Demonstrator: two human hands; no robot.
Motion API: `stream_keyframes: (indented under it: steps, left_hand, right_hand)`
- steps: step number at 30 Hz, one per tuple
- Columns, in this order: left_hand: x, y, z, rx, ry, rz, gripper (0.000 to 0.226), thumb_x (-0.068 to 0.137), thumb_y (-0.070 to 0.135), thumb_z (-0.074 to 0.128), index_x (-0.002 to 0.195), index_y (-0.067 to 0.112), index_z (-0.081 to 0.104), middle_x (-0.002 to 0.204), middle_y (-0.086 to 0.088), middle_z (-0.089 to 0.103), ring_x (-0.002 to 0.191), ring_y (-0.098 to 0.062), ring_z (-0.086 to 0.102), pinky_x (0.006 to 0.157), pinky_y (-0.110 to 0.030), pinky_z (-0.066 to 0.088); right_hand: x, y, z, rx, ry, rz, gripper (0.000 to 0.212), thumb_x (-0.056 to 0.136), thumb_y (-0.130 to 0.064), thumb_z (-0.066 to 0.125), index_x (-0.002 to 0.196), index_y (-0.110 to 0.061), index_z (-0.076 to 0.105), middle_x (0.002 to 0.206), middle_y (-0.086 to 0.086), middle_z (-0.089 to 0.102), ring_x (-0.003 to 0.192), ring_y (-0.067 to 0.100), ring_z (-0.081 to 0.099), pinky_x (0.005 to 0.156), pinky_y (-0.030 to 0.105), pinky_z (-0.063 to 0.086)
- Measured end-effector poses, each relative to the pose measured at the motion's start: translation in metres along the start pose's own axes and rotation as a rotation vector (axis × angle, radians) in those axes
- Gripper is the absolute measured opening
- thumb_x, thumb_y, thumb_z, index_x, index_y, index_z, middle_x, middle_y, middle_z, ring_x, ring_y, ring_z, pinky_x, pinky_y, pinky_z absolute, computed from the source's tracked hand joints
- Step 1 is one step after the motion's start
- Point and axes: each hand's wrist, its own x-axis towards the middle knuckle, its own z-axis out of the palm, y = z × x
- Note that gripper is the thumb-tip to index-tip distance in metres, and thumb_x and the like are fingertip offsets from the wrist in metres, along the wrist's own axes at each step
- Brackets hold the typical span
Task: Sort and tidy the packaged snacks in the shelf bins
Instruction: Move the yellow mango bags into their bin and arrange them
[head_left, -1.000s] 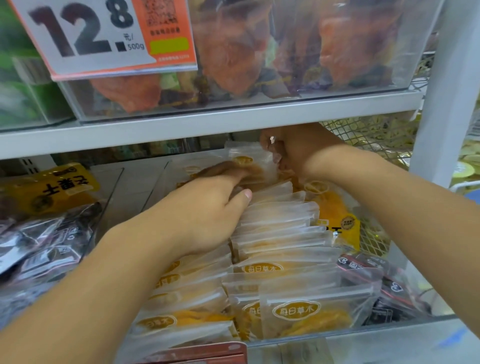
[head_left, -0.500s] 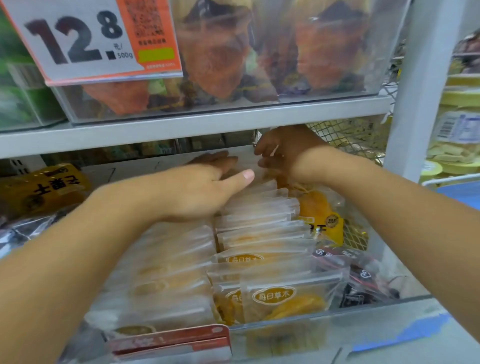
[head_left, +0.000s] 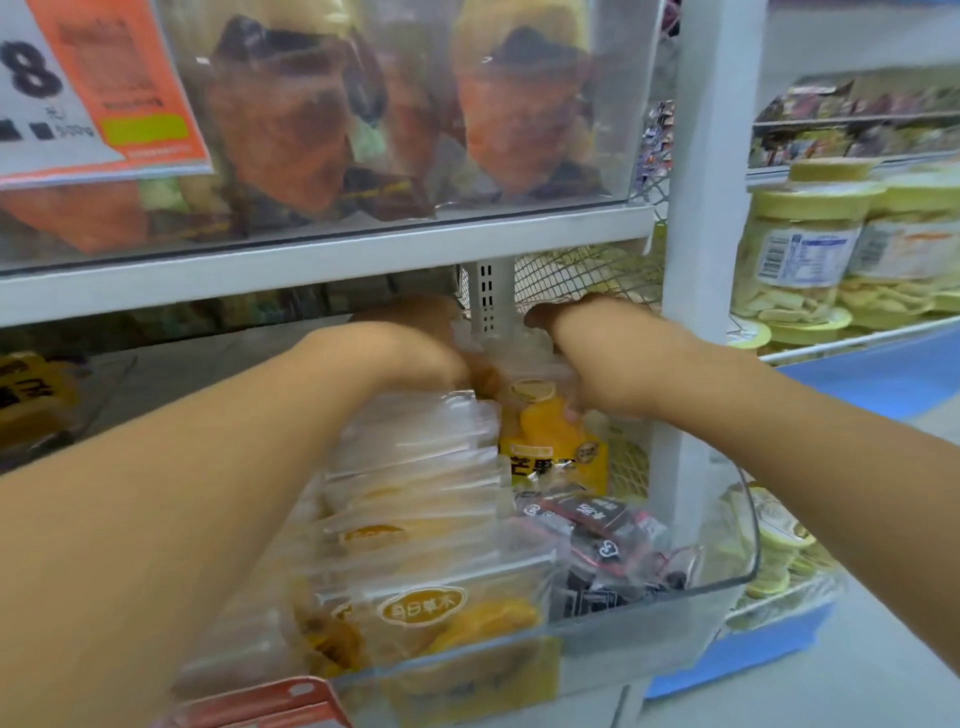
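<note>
Both hands deep in clear bin (head_left: 727, 587), left hand (head_left: 415, 348) at 11 o'clock over mango packs (head_left: 415, 467), right hand (head_left: 587, 364) at 1 o'clock gripping yellow pouch (head_left: 561, 447), left fingers blurred, grip unclear

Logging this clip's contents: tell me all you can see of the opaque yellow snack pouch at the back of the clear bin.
The opaque yellow snack pouch looks like glossy plastic film, with a paler top, printed fruit and dark characters low down. It stands roughly upright behind dark wrapped snacks, beside the row of clear packets. The right hand meets its top; blur hides the grip.
</note>
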Motion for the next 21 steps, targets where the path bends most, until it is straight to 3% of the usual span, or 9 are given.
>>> stream_keyframes:
  steps: [2, 4, 6, 8, 10, 13, 15, 18, 21]
  left_hand:
    - [0.005, -0.005, 0.002, -0.024, 0.099, -0.023, 0.077, 0.072, 0.061, 0.078, 0.135, 0.026, 0.051, 0.137, -0.001, 0.053, 0.116, -0.022, 0.054, 0.089, -0.027, 0.042]
    - [0.011, -0.009, 0.009, -0.062, 0.185, -0.025, 0.054, 0.071, 0.061, 0.079, 0.112, 0.031, 0.060, 0.124, 0.005, 0.058, 0.103, -0.017, 0.053, 0.084, -0.026, 0.039]
    - [0.014, -0.013, 0.013, -0.103, 0.264, -0.002, 0.032, 0.074, 0.046, 0.083, 0.089, 0.029, 0.062, 0.104, 0.012, 0.058, 0.093, -0.014, 0.052, 0.078, -0.024, 0.037]
    - [0.014, -0.017, 0.016, -0.122, 0.291, 0.015, 0.023, 0.077, 0.036, 0.083, 0.082, 0.028, 0.061, 0.092, 0.016, 0.051, 0.092, -0.014, 0.053, 0.077, -0.023, 0.036]
    - [0.015, -0.018, 0.015, -0.131, 0.294, 0.009, 0.022, 0.081, 0.038, 0.080, 0.084, 0.029, 0.061, 0.097, 0.012, 0.050, 0.091, -0.014, 0.051, 0.078, -0.023, 0.035]
    - [0.019, -0.019, 0.017, -0.165, 0.333, -0.006, 0.032, 0.080, 0.038, 0.081, 0.101, 0.031, 0.059, 0.110, 0.007, 0.053, 0.097, -0.017, 0.053, 0.081, -0.027, 0.039]
    - [0.020, -0.019, 0.018, -0.198, 0.369, 0.020, 0.034, 0.076, 0.033, 0.084, 0.097, 0.032, 0.056, 0.115, 0.004, 0.058, 0.102, -0.020, 0.056, 0.082, -0.029, 0.044]
    - [0.020, -0.020, 0.017, -0.208, 0.309, 0.034, 0.026, 0.074, 0.040, 0.084, 0.087, 0.030, 0.064, 0.109, 0.004, 0.061, 0.098, -0.020, 0.057, 0.078, -0.029, 0.043]
    - [0.020, -0.019, 0.017, -0.218, 0.215, 0.010, 0.023, 0.078, 0.052, 0.078, 0.092, 0.038, 0.066, 0.122, 0.006, 0.060, 0.112, -0.022, 0.058, 0.094, -0.033, 0.048]
  right_hand:
    - [-0.007, -0.001, 0.002, -0.012, 0.059, 0.006, 0.082, 0.067, -0.024, 0.091, 0.131, -0.019, 0.039, 0.102, 0.008, 0.066, 0.095, 0.032, 0.065, 0.074, 0.041, 0.056]
    - [-0.011, 0.000, 0.002, 0.006, 0.088, -0.002, 0.072, 0.065, -0.038, 0.091, 0.120, -0.020, 0.047, 0.101, 0.005, 0.065, 0.094, 0.029, 0.064, 0.072, 0.037, 0.055]
    - [-0.013, 0.000, -0.001, 0.100, 0.094, -0.023, 0.063, 0.072, -0.055, 0.082, 0.120, -0.024, 0.056, 0.109, 0.001, 0.066, 0.103, 0.025, 0.062, 0.081, 0.037, 0.055]
    - [-0.011, -0.003, -0.003, 0.183, 0.098, -0.050, 0.066, 0.078, -0.069, 0.067, 0.127, -0.026, 0.060, 0.121, 0.000, 0.067, 0.112, 0.023, 0.061, 0.092, 0.038, 0.053]
    - [-0.003, -0.007, -0.007, 0.185, 0.038, -0.035, 0.068, 0.082, -0.073, 0.057, 0.125, -0.021, 0.065, 0.123, 0.003, 0.068, 0.111, 0.024, 0.061, 0.093, 0.036, 0.051]
    - [0.008, -0.007, -0.017, 0.182, -0.142, 0.013, 0.059, 0.086, -0.069, 0.055, 0.108, -0.017, 0.073, 0.108, 0.005, 0.071, 0.102, 0.023, 0.064, 0.083, 0.028, 0.052]
    - [0.009, -0.005, -0.022, 0.148, -0.155, 0.000, 0.047, 0.088, -0.061, 0.059, 0.096, -0.018, 0.076, 0.096, 0.002, 0.071, 0.094, 0.021, 0.065, 0.071, 0.024, 0.050]
    - [0.006, -0.003, -0.019, 0.002, -0.136, -0.059, 0.035, 0.090, -0.048, 0.067, 0.091, -0.013, 0.070, 0.088, 0.003, 0.064, 0.089, 0.023, 0.059, 0.071, 0.027, 0.045]
    - [0.000, 0.000, -0.017, 0.004, -0.176, -0.107, 0.024, 0.086, -0.038, 0.075, 0.075, -0.019, 0.065, 0.065, -0.005, 0.055, 0.069, 0.017, 0.053, 0.061, 0.027, 0.040]
